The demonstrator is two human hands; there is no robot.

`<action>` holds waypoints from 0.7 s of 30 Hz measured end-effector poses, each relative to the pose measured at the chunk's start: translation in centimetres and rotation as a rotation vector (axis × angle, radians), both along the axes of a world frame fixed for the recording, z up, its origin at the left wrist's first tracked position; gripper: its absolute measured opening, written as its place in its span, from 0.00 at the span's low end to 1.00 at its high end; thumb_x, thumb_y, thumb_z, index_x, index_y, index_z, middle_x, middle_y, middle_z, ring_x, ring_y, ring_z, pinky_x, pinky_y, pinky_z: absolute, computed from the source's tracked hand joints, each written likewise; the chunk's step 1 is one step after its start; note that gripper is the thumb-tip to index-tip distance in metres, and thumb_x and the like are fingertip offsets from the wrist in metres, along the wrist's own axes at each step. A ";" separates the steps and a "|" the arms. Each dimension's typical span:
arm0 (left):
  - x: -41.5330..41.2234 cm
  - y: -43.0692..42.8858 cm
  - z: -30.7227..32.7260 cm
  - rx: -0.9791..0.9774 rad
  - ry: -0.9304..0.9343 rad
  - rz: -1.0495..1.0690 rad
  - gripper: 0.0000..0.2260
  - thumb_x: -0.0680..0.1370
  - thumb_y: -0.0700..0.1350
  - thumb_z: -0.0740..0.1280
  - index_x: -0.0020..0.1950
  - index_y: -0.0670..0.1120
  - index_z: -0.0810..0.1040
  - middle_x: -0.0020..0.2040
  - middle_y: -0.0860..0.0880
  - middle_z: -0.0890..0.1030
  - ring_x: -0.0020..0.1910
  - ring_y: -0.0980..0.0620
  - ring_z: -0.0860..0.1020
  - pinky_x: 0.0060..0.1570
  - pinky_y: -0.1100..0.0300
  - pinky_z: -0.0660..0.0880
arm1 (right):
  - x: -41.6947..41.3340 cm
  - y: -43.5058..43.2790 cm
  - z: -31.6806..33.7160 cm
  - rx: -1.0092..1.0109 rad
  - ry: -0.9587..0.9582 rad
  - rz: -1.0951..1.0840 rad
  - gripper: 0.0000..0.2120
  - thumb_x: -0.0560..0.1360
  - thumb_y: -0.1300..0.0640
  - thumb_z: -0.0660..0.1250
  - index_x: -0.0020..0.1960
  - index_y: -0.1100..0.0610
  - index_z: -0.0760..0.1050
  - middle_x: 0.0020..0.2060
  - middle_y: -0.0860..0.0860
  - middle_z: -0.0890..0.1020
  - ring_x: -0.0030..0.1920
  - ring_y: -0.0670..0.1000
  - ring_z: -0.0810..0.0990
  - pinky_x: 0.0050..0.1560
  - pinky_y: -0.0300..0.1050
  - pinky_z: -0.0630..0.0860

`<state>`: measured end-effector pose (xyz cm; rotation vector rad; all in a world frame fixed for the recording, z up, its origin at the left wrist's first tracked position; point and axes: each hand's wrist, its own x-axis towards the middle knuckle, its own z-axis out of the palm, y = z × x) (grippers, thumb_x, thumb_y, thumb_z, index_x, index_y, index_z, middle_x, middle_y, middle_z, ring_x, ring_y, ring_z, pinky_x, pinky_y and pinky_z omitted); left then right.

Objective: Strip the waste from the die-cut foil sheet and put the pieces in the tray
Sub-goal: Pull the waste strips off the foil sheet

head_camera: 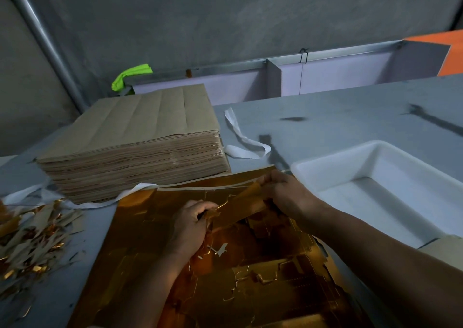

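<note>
A gold die-cut foil sheet [140,252] lies flat on the grey table in front of me, with cut lines and small torn gaps across it. My right hand [285,192] pinches the far end of a lifted gold foil strip [240,205] near the sheet's far edge. My left hand [190,225] grips the strip's near end, fingers curled, knuckles resting on the sheet. A white plastic tray [333,169] stands to the right of the sheet, and nothing shows inside it.
A thick stack of brown paper sheets [140,137] stands at the far left, bound by a white strap [248,142]. A heap of gold and brown scraps [32,237] lies at the left table edge. Compartments with metal rails [273,79] run behind the table.
</note>
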<state>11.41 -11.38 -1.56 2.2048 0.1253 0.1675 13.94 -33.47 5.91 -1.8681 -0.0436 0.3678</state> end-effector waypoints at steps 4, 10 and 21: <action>0.0 0.0 -0.2 0.039 -0.001 0.014 0.13 0.81 0.40 0.63 0.56 0.57 0.80 0.55 0.59 0.74 0.48 0.60 0.76 0.38 0.71 0.71 | -0.1 0.2 0.1 0.007 -0.007 0.010 0.06 0.80 0.60 0.60 0.54 0.53 0.74 0.45 0.58 0.79 0.40 0.54 0.78 0.35 0.43 0.74; 0.4 0.2 -0.2 0.022 -0.060 0.128 0.07 0.81 0.45 0.63 0.52 0.54 0.80 0.51 0.56 0.77 0.48 0.59 0.77 0.40 0.69 0.73 | -0.3 -0.2 0.5 0.040 -0.066 -0.047 0.06 0.81 0.60 0.59 0.53 0.56 0.75 0.39 0.52 0.76 0.35 0.49 0.75 0.27 0.36 0.70; 0.3 0.1 -0.2 0.065 0.006 0.146 0.11 0.82 0.45 0.61 0.61 0.55 0.78 0.59 0.53 0.78 0.54 0.55 0.78 0.43 0.69 0.74 | -0.6 -0.4 0.8 0.097 -0.144 -0.010 0.06 0.79 0.61 0.61 0.50 0.56 0.77 0.38 0.52 0.76 0.34 0.49 0.75 0.25 0.33 0.69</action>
